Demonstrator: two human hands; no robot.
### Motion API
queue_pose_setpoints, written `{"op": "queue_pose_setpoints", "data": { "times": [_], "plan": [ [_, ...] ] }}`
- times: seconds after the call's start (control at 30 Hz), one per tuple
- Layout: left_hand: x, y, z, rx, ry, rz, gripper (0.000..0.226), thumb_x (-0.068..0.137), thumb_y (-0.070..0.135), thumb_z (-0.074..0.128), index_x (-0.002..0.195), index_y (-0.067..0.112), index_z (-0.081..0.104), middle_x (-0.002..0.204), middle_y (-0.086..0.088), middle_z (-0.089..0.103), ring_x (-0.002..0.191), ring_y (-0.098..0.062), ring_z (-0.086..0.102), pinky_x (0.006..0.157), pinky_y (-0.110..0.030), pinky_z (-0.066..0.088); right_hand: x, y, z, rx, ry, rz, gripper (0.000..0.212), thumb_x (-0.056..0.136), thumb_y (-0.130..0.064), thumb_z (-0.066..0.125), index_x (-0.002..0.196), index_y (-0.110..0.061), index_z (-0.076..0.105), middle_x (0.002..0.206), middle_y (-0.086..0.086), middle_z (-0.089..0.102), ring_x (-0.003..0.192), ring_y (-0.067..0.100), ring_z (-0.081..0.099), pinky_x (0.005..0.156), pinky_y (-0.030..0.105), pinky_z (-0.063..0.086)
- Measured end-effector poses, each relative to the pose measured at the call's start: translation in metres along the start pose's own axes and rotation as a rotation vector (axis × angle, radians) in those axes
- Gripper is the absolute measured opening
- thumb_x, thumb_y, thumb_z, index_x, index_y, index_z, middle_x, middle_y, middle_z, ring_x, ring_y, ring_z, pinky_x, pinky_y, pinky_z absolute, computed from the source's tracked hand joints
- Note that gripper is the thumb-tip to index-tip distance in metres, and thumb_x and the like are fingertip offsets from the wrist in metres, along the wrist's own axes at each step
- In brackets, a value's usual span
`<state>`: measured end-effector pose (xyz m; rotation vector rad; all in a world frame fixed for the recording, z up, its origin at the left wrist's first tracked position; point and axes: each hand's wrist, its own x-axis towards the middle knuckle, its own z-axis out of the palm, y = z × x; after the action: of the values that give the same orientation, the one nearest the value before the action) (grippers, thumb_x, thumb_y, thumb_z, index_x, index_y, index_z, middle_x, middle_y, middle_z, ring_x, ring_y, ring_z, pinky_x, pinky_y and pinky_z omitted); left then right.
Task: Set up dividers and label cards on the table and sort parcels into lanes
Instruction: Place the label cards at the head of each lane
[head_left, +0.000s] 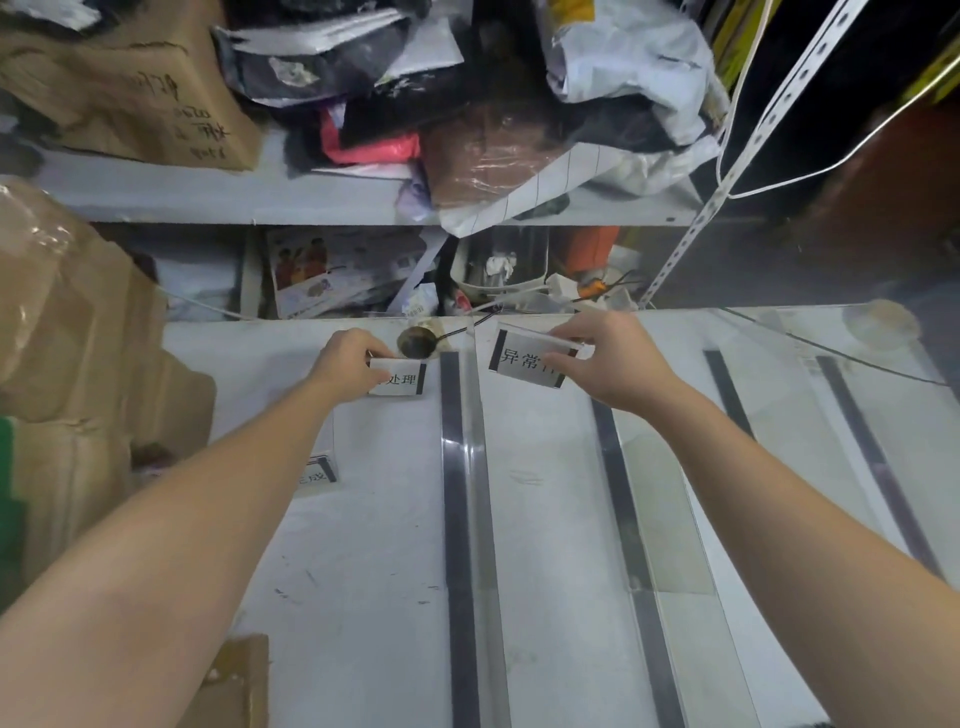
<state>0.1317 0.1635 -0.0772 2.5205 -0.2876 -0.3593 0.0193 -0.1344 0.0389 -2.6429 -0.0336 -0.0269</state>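
Both my arms reach to the far edge of the white table (363, 545). My left hand (350, 364) pinches a white label card (402, 378) with black characters in the left lane. My right hand (608, 358) pinches a second label card (524, 361) in a clear stand, in the lane to the right. Between them stands a clear divider on a black base strip (460, 519). Two more black-based dividers (631, 545) (878, 467) run further right. A third label card (316, 475) stands near my left forearm.
A round dark cable hole (415, 341) lies at the table's back edge between the cards. Shelves behind hold piled parcels (467, 130) and a cardboard box (130, 93). Taped cardboard boxes (62, 338) crowd the table's left side. A small box (234, 686) sits at the near left.
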Motion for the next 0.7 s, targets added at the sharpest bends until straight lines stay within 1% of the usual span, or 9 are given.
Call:
{"op": "queue_pose_setpoints", "data": {
  "times": [0.1,0.17,0.27,0.33,0.4,0.5,0.57,0.63,0.7],
  "plan": [
    [-0.001,-0.003,0.007,0.005,-0.011,-0.006,0.027,0.08,0.008,0.078,0.107,0.008,0.074,0.104,-0.006,0.067,0.097,-0.022,0.06,0.093,-0.039,0.052,-0.002,0.002,0.0,0.013,-0.001,0.004,0.022,0.088,-0.021,0.072,0.108,-0.015,0.077,0.102,-0.001,0.074,0.09,0.016,0.063,0.082,0.035,0.053],
    [-0.002,-0.004,0.012,0.015,-0.021,-0.02,0.028,0.082,0.008,0.077,0.109,0.007,0.073,0.108,-0.008,0.067,0.098,-0.023,0.06,0.092,-0.039,0.052,-0.005,0.005,0.001,0.023,-0.002,0.012,0.023,0.087,-0.021,0.072,0.109,-0.016,0.077,0.101,-0.002,0.074,0.086,0.013,0.061,0.079,0.03,0.052],
    [-0.005,-0.005,0.015,0.002,-0.021,-0.046,0.028,0.085,0.006,0.074,0.112,0.006,0.071,0.113,-0.011,0.067,0.095,-0.025,0.063,0.089,-0.04,0.054,-0.009,0.009,0.0,0.037,0.012,0.012,0.022,0.086,-0.019,0.073,0.108,-0.016,0.077,0.099,-0.001,0.074,0.083,0.01,0.058,0.073,0.023,0.043],
    [-0.011,-0.004,0.013,0.002,-0.017,-0.066,0.035,0.084,0.009,0.075,0.118,0.008,0.068,0.119,-0.011,0.065,0.1,-0.026,0.062,0.091,-0.038,0.053,-0.014,0.01,-0.004,0.04,0.011,0.018,0.024,0.086,-0.018,0.073,0.109,-0.017,0.076,0.099,-0.001,0.074,0.082,0.009,0.057,0.073,0.021,0.04],
    [-0.016,0.0,0.006,0.04,-0.022,-0.073,0.044,0.083,0.013,0.077,0.125,0.01,0.064,0.126,-0.009,0.062,0.109,-0.026,0.06,0.095,-0.037,0.049,-0.019,0.011,-0.011,0.043,0.015,0.023,0.024,0.086,-0.018,0.072,0.11,-0.017,0.076,0.099,-0.001,0.074,0.083,0.011,0.058,0.074,0.024,0.044],
    [-0.021,0.014,-0.011,0.11,-0.002,-0.057,0.051,0.084,0.019,0.076,0.131,0.011,0.06,0.132,-0.009,0.06,0.121,-0.027,0.054,0.1,-0.039,0.045,-0.026,0.013,-0.024,0.047,0.023,0.015,0.02,0.086,-0.018,0.072,0.105,-0.017,0.078,0.099,0.0,0.075,0.089,0.018,0.063,0.08,0.034,0.052],
    [-0.024,0.031,-0.022,0.162,0.043,-0.045,0.051,0.086,0.022,0.073,0.133,0.012,0.059,0.133,-0.008,0.06,0.123,-0.028,0.054,0.1,-0.041,0.046,-0.032,0.017,-0.036,0.048,0.041,0.004,0.018,0.086,-0.018,0.072,0.102,-0.016,0.078,0.099,0.002,0.075,0.09,0.021,0.065,0.081,0.038,0.053],
    [-0.031,0.054,-0.032,0.224,0.096,-0.014,0.048,0.087,0.023,0.07,0.133,0.012,0.059,0.132,-0.009,0.061,0.121,-0.031,0.054,0.098,-0.044,0.047,-0.038,0.024,-0.048,0.048,0.072,-0.025,0.017,0.085,-0.018,0.074,0.101,-0.014,0.078,0.1,0.003,0.075,0.091,0.022,0.066,0.082,0.037,0.053],
    [-0.04,0.083,-0.039,0.243,0.157,0.029,0.042,0.087,0.021,0.069,0.127,0.01,0.062,0.127,-0.011,0.064,0.117,-0.032,0.056,0.095,-0.045,0.049,-0.046,0.032,-0.062,0.053,0.086,-0.035,0.018,0.085,-0.02,0.074,0.102,-0.015,0.078,0.101,0.003,0.075,0.093,0.021,0.066,0.085,0.036,0.052]
  ]
}}
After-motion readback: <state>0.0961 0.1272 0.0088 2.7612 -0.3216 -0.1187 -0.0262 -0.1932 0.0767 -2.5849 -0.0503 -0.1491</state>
